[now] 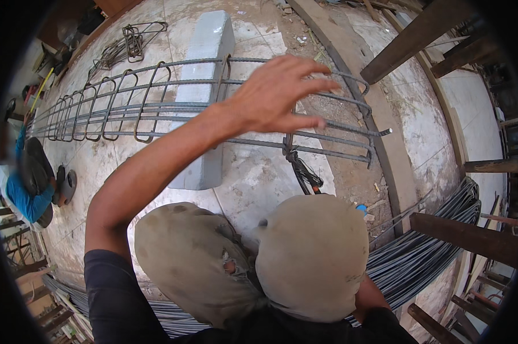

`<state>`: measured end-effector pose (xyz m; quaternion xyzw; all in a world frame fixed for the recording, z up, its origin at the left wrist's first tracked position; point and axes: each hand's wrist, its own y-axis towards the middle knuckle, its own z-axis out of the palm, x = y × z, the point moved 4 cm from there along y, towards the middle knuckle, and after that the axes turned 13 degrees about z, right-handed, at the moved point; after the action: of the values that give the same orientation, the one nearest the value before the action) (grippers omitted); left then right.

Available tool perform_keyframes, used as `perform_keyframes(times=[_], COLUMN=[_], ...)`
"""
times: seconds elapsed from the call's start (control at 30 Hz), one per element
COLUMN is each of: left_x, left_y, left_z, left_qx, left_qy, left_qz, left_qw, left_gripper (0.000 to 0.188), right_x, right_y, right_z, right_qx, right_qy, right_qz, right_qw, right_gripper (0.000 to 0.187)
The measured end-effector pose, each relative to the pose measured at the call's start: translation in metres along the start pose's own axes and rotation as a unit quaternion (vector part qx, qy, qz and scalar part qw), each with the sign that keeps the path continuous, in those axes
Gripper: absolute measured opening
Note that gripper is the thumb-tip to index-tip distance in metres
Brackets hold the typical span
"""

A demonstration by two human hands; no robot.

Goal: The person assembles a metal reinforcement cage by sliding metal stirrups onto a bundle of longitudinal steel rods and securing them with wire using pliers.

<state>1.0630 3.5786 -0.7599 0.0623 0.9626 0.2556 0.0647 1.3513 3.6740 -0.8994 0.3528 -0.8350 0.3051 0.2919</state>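
My left hand [282, 94] reaches over the right end of a long rebar cage [184, 109]. Its fingers are spread and slightly bent, with nothing visible between them. The cage is made of ribbed steel bars with rectangular stirrups [151, 103] around them, several of them toward the left. Below my hand, a bundle of dark tie wire [305, 175] hangs from the lower bar, with a small orange piece near its bottom. A pale grey block [199, 166] lies under the cage. Only part of my right forearm [371, 295] shows beside my knee; that hand is hidden.
Loose stirrups [134, 46] lie on the floor at the back left. A co-worker in a blue sleeve [38, 198] crouches at the left end. Coiled steel rods [425, 252] lie to my right, near wooden posts [465, 238]. A wooden plank [379, 155] runs beyond the cage's right end.
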Motion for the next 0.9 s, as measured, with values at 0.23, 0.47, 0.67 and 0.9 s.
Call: perform_keyframes(times=[0.23,0.47,0.67,0.9], left_x=[0.156,0.163,0.156,0.154], left_y=[0.017,-0.009,-0.007,0.0], left_z=[0.043,0.117,0.123,0.122], left_qx=[0.131,0.167,0.152,0.156], left_qy=[-0.034,-0.135,-0.083,-0.067], left_qz=[-0.339,-0.358,-0.362,-0.365], left_qw=[0.931,0.909,0.916,0.915], left_gripper=[0.081,0.075,0.059,0.057], right_x=[-0.005,-0.028,-0.032,-0.036], right_y=[0.005,0.014,0.017,0.016], right_z=[0.005,0.016,0.02,0.032], right_qx=[-0.002,0.003,0.021,-0.021], right_qy=[0.018,0.053,0.055,0.071], right_qz=[0.017,-0.023,-0.006,-0.042], right_qw=[1.0,0.998,0.998,0.996], right_gripper=[0.05,0.049,0.046,0.045])
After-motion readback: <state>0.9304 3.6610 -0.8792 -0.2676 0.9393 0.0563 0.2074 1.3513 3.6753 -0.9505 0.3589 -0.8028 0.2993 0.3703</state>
